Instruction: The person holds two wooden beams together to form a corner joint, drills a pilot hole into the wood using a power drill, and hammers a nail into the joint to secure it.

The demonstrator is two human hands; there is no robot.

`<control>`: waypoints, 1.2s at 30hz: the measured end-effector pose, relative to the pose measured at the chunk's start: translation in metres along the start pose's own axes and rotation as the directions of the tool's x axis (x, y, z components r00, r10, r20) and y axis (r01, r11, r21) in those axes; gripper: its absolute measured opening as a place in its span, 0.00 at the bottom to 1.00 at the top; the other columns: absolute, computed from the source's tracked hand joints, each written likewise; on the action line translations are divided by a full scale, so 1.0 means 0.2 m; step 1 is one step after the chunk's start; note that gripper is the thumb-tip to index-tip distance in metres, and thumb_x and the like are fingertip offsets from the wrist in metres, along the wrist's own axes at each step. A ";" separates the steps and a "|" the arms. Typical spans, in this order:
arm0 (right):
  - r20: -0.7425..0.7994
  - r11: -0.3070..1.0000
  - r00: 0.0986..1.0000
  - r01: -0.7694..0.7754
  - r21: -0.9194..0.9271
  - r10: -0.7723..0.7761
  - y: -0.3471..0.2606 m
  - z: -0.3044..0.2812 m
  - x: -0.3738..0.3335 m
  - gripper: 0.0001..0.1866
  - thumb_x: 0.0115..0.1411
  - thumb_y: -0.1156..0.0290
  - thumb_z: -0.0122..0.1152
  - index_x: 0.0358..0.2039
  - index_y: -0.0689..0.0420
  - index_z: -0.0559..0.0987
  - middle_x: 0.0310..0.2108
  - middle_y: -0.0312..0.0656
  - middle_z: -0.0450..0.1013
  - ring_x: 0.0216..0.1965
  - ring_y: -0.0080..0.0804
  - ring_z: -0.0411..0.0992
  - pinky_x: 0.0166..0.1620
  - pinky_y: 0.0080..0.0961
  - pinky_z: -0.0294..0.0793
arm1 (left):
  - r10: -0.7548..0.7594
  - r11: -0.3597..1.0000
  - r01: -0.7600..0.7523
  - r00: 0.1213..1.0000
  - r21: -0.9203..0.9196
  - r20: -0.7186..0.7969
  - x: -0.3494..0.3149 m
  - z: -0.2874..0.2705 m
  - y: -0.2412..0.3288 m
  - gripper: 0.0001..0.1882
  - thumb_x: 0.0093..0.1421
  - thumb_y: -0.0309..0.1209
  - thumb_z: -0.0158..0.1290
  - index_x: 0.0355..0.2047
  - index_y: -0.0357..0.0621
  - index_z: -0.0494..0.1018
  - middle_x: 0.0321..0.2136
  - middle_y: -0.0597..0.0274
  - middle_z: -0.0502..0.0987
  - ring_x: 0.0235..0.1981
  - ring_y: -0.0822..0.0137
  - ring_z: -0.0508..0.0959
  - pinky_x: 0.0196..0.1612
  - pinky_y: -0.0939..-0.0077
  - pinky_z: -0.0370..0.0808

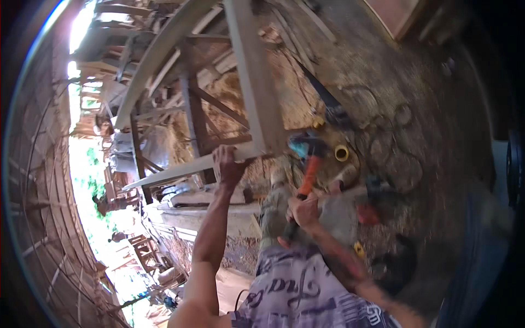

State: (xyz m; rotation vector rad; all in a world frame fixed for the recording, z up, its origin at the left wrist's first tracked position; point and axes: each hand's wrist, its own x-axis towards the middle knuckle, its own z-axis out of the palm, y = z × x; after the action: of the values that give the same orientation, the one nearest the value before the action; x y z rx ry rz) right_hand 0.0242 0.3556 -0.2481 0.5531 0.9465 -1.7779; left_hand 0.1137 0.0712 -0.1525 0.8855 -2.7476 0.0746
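My left hand (227, 167) is closed around a pale wooden rail (188, 168), near where it meets a thick upright board (252, 71). Together with a curved piece (156, 63), they appear to form a wooden frame. A hammer (310, 174) with an orange and black handle is in my right hand (304, 210), its fingers wrapped round the grip. The hammer's blurred head is raised, just right of the board's lower end; I cannot tell whether it touches anything. Behind the head shows a teal object (298, 146), partly hidden.
A long dark pointed tool (322, 90) lies on the dusty floor beyond the hammer. Dark cables (402, 161) coil at the right, with a yellow ring-shaped thing (341, 153) closer in. Wooden beams (197, 115) and sawdust fill the left. My feet stand below the frame.
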 end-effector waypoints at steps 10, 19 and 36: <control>-0.044 0.748 0.977 -0.190 -0.636 0.211 -0.49 -0.02 -0.29 0.16 0.53 0.79 0.65 0.36 0.58 0.66 0.19 0.38 0.67 0.11 0.27 0.65 0.14 0.31 0.66 | -0.097 0.993 0.100 0.994 -0.064 0.049 0.03 -0.16 -0.02 0.30 0.41 0.44 0.73 0.36 0.43 0.69 0.35 0.54 0.72 0.41 0.50 0.73 0.46 0.56 0.68; -0.476 0.513 0.871 -0.464 -0.723 0.117 -0.81 -0.58 -0.40 0.09 0.56 0.79 0.61 0.30 0.56 0.69 0.17 0.32 0.63 0.13 0.22 0.62 0.16 0.27 0.65 | -0.141 0.975 0.149 0.988 -0.167 0.056 -0.04 -0.13 -0.08 0.34 0.43 0.44 0.71 0.46 0.40 0.70 0.39 0.55 0.72 0.44 0.53 0.72 0.52 0.57 0.65; -0.624 0.114 0.759 -0.648 -0.753 0.185 -0.53 -0.07 -0.23 0.08 0.57 0.72 0.64 0.28 0.58 0.73 0.17 0.34 0.68 0.15 0.24 0.67 0.18 0.27 0.65 | 0.077 0.955 0.082 0.859 -0.285 0.506 0.01 -0.34 -0.62 0.52 0.43 0.47 0.71 0.66 0.47 0.60 0.65 0.54 0.61 0.72 0.54 0.52 0.73 0.45 0.36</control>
State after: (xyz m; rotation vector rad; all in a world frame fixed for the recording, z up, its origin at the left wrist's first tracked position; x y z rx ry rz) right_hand -0.0566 0.4126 -0.1855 0.2718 1.7232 -0.2433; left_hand 0.1989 -0.0225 -0.0907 0.9257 -3.1091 -0.6577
